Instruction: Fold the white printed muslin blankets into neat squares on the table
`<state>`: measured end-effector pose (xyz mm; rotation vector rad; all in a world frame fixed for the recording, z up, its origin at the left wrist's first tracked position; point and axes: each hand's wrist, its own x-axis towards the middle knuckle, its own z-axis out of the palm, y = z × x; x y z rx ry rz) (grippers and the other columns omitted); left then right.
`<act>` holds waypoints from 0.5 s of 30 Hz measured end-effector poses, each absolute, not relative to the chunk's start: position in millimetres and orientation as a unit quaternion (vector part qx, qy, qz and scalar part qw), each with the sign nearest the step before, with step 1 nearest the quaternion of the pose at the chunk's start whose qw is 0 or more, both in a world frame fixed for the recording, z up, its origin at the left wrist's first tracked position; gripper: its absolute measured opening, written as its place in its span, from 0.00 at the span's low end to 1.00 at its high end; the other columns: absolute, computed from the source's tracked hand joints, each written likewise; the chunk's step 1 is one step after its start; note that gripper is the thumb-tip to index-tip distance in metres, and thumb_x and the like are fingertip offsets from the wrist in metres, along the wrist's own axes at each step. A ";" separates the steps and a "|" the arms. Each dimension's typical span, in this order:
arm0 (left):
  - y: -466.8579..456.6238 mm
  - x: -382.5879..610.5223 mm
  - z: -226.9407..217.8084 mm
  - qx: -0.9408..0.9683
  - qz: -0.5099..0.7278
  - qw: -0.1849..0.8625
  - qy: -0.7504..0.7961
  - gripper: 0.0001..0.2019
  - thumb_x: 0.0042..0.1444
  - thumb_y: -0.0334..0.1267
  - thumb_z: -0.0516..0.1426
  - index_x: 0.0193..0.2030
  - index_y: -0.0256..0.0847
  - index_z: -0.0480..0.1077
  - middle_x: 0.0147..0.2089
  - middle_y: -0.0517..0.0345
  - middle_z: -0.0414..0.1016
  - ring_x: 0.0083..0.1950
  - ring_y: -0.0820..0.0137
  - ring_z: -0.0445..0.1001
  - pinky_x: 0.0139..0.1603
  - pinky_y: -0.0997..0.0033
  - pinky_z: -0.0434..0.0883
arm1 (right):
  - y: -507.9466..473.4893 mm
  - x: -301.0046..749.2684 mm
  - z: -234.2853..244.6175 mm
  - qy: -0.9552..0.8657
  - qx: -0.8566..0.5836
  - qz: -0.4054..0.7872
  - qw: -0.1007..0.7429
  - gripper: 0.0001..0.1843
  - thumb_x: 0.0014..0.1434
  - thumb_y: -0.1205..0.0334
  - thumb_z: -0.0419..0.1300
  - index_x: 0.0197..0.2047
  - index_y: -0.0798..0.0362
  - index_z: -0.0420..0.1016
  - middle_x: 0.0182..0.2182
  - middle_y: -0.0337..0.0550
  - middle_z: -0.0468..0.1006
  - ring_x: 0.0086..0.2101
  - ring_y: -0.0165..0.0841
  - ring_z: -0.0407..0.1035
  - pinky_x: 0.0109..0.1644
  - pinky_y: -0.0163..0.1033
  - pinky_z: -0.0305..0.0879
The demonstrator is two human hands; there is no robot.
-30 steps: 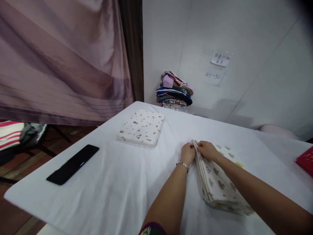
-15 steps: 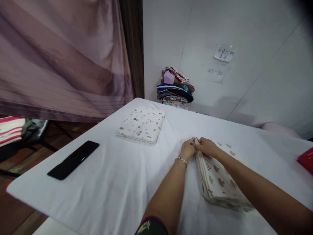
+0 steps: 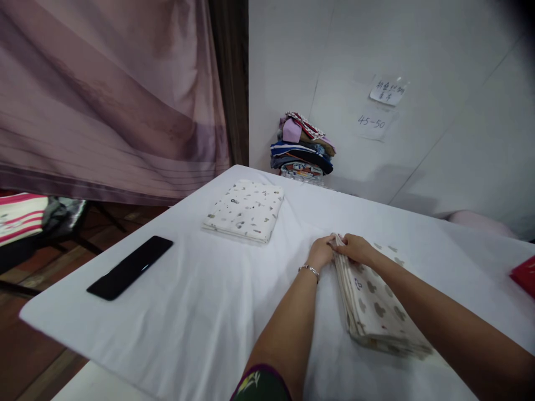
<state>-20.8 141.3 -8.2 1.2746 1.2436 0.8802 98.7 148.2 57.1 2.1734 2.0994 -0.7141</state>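
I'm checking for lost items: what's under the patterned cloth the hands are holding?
The white sheet shows around the patterned cloth, held by the left hand and right hand. Whatever lies directly beneath is covered.

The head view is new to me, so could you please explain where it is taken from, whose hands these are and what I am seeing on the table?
There is no machine here: a person works with two bare hands, and the camera sits on their head, looking forward and down. The left hand, with a bracelet at its wrist, and the right hand meet at the far end of a layered, printed cloth, pinching its edge. The cloth lies on a white-covered table. Farther off to the left is a folded white cloth with small prints; nearer, a flat black object. Something red shows at the right edge.
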 end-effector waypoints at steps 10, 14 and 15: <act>142.9 -23.0 -5.0 0.592 0.396 0.413 0.568 0.20 0.51 0.28 0.50 0.50 0.42 0.71 0.38 0.57 0.76 0.38 0.71 0.72 0.43 0.73 0.68 | 155.3 110.4 55.5 0.660 0.704 -0.262 -0.008 0.10 0.49 0.62 0.55 0.36 0.56 0.68 0.23 0.43 0.74 0.17 0.31 0.67 0.21 0.33 0.60; 142.8 -23.2 -2.8 0.588 0.409 0.355 0.600 0.14 0.53 0.31 0.51 0.44 0.38 0.74 0.43 0.52 0.75 0.42 0.69 0.71 0.48 0.71 0.66 | 155.4 116.1 54.3 0.651 0.701 -0.290 -0.038 0.07 0.48 0.66 0.54 0.33 0.56 0.66 0.20 0.41 0.72 0.17 0.30 0.67 0.19 0.32 0.59; 142.3 -23.0 -2.2 0.591 0.407 0.346 0.605 0.13 0.53 0.33 0.52 0.43 0.39 0.74 0.43 0.52 0.75 0.42 0.69 0.71 0.48 0.71 0.66 | 154.7 116.4 54.1 0.649 0.699 -0.297 -0.045 0.06 0.48 0.66 0.54 0.33 0.56 0.66 0.19 0.40 0.71 0.17 0.30 0.67 0.19 0.32 0.59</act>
